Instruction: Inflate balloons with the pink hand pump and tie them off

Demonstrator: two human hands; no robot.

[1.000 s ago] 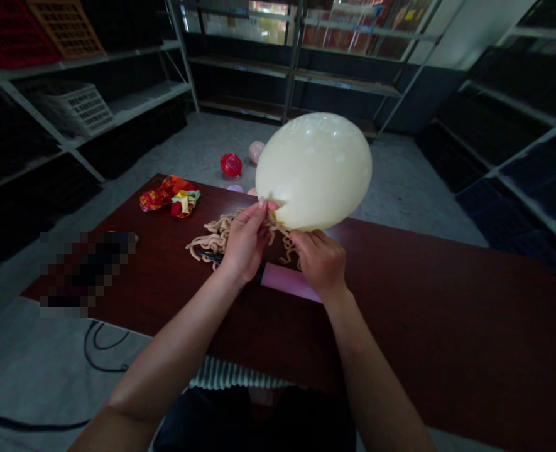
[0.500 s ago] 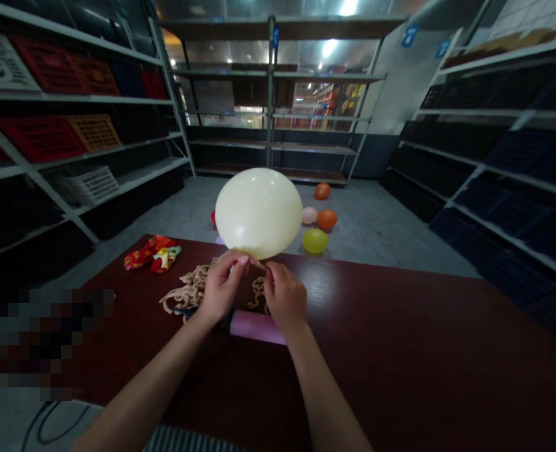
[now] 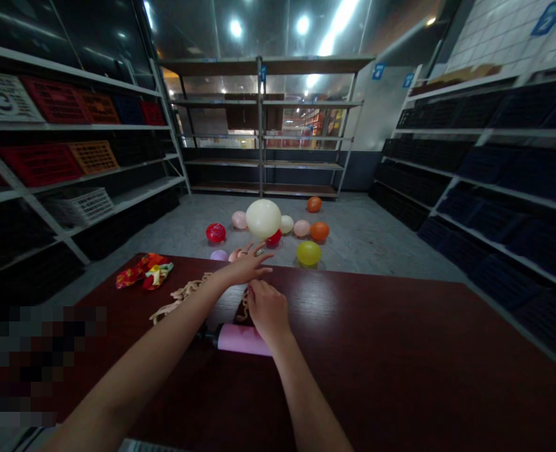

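Observation:
A cream balloon (image 3: pixel 263 219) floats beyond the far table edge, touching neither hand and showing no visible string. Just below it, my left hand (image 3: pixel 249 267) stretches forward over the edge with its fingers spread, holding nothing. My right hand (image 3: pixel 268 311) is curled down over the dark red table (image 3: pixel 376 326), right next to a pink cylindrical balloon pump (image 3: pixel 242 339). Its fingertips are beside a tangle of crinkled beige strips (image 3: pixel 176 302), part of which my left forearm hides. Nothing shows in its curled fingers.
Several inflated balloons lie on the grey floor past the table, including a red one (image 3: pixel 215 233) and a yellow-green one (image 3: pixel 308 253). Crumpled colourful material (image 3: pixel 143 272) lies on the table. Metal shelves (image 3: pixel 261 132) with crates stand around the room.
The cream balloon has left both hands and moved farther off. My left hand has opened and reached forward, my right hand has dropped toward the pump, and the view has tilted up.

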